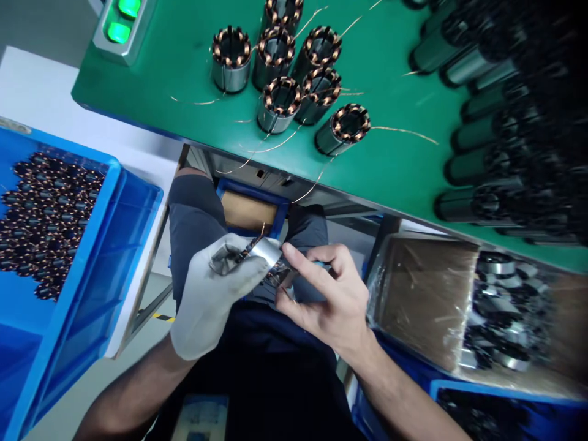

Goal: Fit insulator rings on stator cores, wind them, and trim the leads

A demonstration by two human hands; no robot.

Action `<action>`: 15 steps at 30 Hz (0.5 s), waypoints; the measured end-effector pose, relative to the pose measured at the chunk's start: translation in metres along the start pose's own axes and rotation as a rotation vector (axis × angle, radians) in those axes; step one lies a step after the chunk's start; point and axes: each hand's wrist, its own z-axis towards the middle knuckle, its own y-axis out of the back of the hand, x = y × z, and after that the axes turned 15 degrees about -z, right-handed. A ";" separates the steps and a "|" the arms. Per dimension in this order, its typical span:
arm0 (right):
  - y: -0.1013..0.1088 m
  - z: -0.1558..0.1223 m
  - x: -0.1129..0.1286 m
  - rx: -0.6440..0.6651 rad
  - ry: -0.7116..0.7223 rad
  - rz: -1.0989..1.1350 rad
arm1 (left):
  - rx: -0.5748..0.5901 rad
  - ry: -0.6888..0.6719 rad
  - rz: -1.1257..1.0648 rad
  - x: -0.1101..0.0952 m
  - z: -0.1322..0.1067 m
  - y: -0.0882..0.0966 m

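Observation:
My left hand (214, 294), in a white glove, is wrapped round a small metal stator core (261, 250) with copper windings, held over my lap below the table's edge. My bare right hand (328, 297) is beside it on the right, index finger and thumb pinched at the core's end, where thin copper wire sticks out. What the fingertips hold is too small to make out. On the green table (399, 159) above stand several wound stators (280, 101) with loose copper wire leads trailing across the surface.
A blue bin (110, 226) at the left holds several dark wound parts. At the right a lined box (422, 294) holds metal cores. Dark cylindrical parts (487, 122) lie in rows on the table's right side. A grey box with green lit buttons (122, 24) sits top left.

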 end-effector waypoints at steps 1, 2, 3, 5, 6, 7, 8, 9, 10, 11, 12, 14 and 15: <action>0.001 0.001 -0.001 -0.013 0.001 -0.004 | 0.011 -0.004 -0.010 0.001 0.001 -0.003; 0.002 0.001 -0.001 -0.021 -0.005 -0.001 | 0.023 -0.009 -0.023 0.001 0.001 -0.006; 0.003 0.001 -0.002 -0.025 -0.015 0.006 | 0.035 -0.015 -0.037 0.001 0.002 -0.008; 0.005 -0.001 -0.003 -0.018 -0.039 0.029 | 0.059 -0.016 -0.050 0.001 0.002 -0.010; 0.005 -0.002 -0.004 -0.008 -0.048 0.045 | 0.065 -0.014 -0.050 0.000 0.002 -0.011; 0.006 -0.004 -0.004 0.002 -0.057 0.060 | 0.067 -0.011 -0.045 -0.001 0.002 -0.012; 0.007 -0.005 -0.005 0.010 -0.063 0.075 | 0.066 -0.010 -0.038 -0.001 0.002 -0.013; 0.007 -0.006 -0.005 0.015 -0.070 0.087 | 0.066 -0.008 -0.031 -0.001 0.003 -0.013; 0.007 -0.007 -0.006 0.020 -0.078 0.098 | 0.067 -0.006 -0.026 -0.001 0.004 -0.014; 0.006 -0.007 -0.007 0.026 -0.086 0.110 | 0.064 -0.002 -0.025 0.001 0.005 -0.015; 0.005 -0.007 -0.008 0.036 -0.093 0.127 | 0.052 -0.001 -0.030 0.003 0.007 -0.015; 0.001 -0.006 -0.011 0.084 -0.106 0.186 | -0.013 -0.014 -0.050 0.012 0.012 -0.017; -0.002 -0.006 -0.013 0.115 -0.111 0.220 | -0.062 -0.028 -0.060 0.017 0.014 -0.017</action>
